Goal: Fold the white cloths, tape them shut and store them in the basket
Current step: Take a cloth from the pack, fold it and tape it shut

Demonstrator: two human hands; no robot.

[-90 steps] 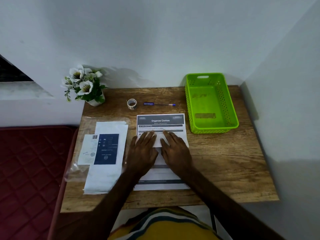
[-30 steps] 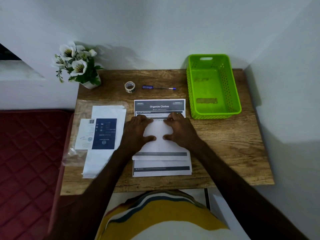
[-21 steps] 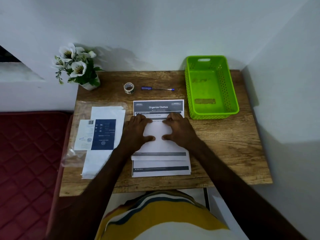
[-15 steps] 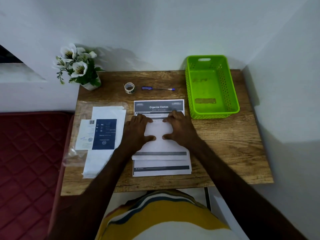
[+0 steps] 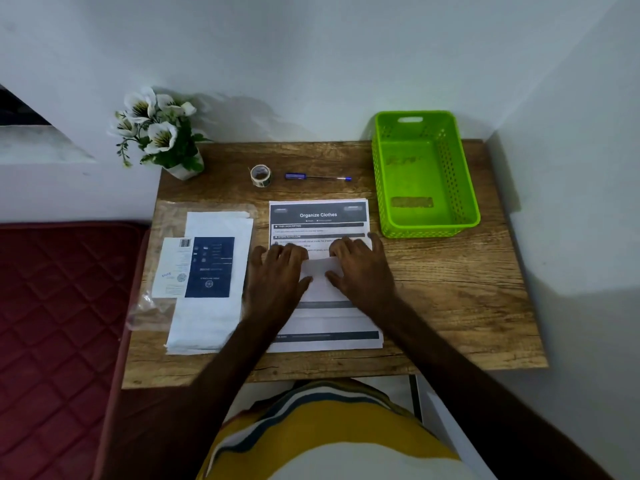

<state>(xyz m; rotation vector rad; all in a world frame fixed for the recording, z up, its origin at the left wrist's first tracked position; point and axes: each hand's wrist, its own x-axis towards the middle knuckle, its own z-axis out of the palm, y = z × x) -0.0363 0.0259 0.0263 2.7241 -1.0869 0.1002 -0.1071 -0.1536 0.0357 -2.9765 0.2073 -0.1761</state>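
Note:
A white cloth (image 5: 320,273) lies flat on the printed "Organize Clothes" sheet (image 5: 318,216) in the middle of the wooden table. My left hand (image 5: 277,275) and my right hand (image 5: 360,268) both rest palm-down on it with fingers spread and thumbs pointing at each other. The cloth's edges are mostly hidden under my hands. A stack of white cloths (image 5: 207,327) with a dark blue label sits in clear plastic to the left. The roll of tape (image 5: 260,175) stands at the back. The green basket (image 5: 381,188) at the back right is empty.
A blue pen (image 5: 318,177) lies beside the tape. A pot of white flowers (image 5: 162,136) stands in the table's back left corner. Walls close the back and right sides. A red quilted mattress (image 5: 52,323) borders the table on the left.
Since three seconds ago my hands have slid apart from side by side to either side of the cloth. Over the last second they have stayed still.

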